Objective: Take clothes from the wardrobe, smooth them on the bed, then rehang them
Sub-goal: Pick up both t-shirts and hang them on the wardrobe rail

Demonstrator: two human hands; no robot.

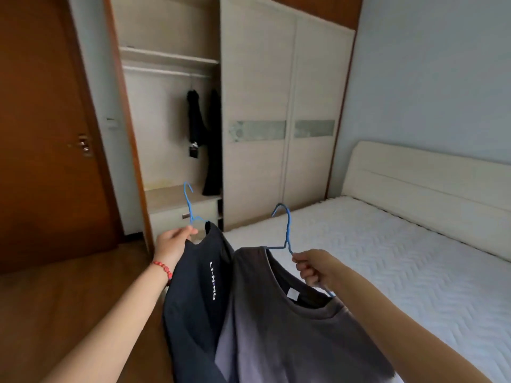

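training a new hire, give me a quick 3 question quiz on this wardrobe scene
1. True or false: each of the hands holds a blue hanger with a shirt on it.
2. Which shirt bears white lettering? A) grey B) dark navy
3. What hangs on the wardrobe rail?

Key:
1. True: left hand, right hand.
2. B: dark navy shirt, not the grey shirt.
3. Two black garments on the wardrobe rail.

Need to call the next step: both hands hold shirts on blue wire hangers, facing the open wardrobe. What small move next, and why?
Probably lift the left hand and its blue wire hanger, carrying the dark navy T-shirt, toward the wardrobe rail. That hook is nearer the open section, and the rail shows free space left of the hanging black clothes.
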